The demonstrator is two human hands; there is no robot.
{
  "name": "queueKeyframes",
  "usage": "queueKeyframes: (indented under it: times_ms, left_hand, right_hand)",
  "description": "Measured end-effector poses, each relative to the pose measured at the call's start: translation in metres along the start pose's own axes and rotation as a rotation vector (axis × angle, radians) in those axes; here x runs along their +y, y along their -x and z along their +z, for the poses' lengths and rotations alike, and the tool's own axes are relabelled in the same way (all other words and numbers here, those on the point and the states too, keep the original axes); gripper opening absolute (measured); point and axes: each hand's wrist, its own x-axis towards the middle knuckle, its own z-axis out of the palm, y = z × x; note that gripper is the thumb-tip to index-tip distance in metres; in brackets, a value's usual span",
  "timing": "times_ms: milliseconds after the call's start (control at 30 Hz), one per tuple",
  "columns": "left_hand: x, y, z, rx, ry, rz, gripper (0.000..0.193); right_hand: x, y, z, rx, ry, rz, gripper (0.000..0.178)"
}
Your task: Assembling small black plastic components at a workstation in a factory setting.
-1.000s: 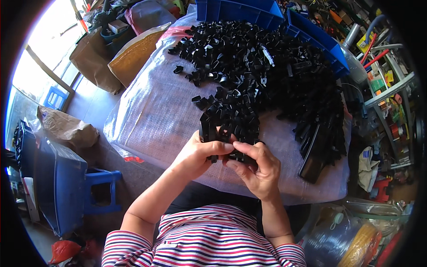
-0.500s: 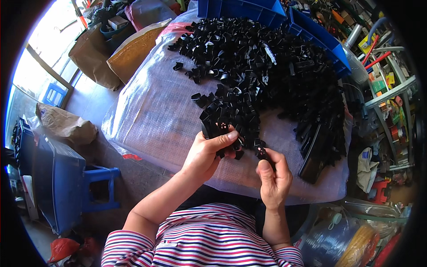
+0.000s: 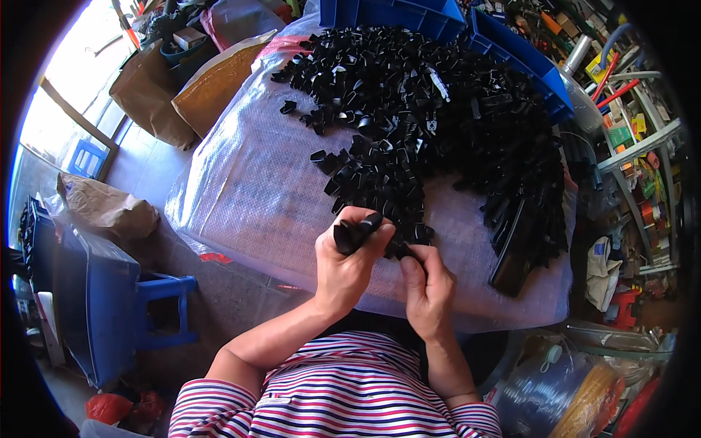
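Two or more black plastic pieces (image 3: 355, 235) stick up out of my left hand (image 3: 345, 264), whose fingers are wrapped round them. Close beside it, my right hand (image 3: 429, 286) pinches a small black part (image 3: 399, 250) between thumb and forefinger. The hands almost meet at that part; whether it joins the pieces in my left hand cannot be made out. Just beyond my fingers spreads a large heap of small black clips (image 3: 380, 157). Longer black strips (image 3: 520, 248) lie along the heap's right side.
A white woven sheet (image 3: 241, 190) covers the work surface. Blue crates (image 3: 522, 62) stand at its far edge. On the floor at left are a blue bin (image 3: 109, 299), a blue stool (image 3: 166, 310) and paper sacks (image 3: 150, 95). Cluttered shelving (image 3: 642, 157) rises at right.
My right hand has moved left with its small part, up to my left hand. The left hand has turned and closed more, its black pieces now pointing up.
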Motion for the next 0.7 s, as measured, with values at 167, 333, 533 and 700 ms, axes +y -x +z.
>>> queueKeyframes:
  times_ms: [167,333,533,700]
  left_hand:
    - [0.000,0.002,-0.003,0.032,-0.125,0.005,0.010]
    - [0.008,-0.005,-0.012,-0.099,0.224,-0.147,0.018]
    - [0.009,-0.001,0.006,-0.216,0.535,-0.539,0.027]
    - [0.018,0.009,0.012,-0.267,0.553,-0.639,0.041]
  right_hand:
    - [-0.002,-0.004,0.021,0.082,-0.083,-0.007,0.012]
    - [-0.006,-0.015,0.012,0.141,-0.067,-0.043,0.019]
    - [-0.011,-0.015,0.012,0.018,0.271,-0.242,0.063]
    - [-0.015,-0.010,-0.002,-0.086,0.331,-0.232,0.072]
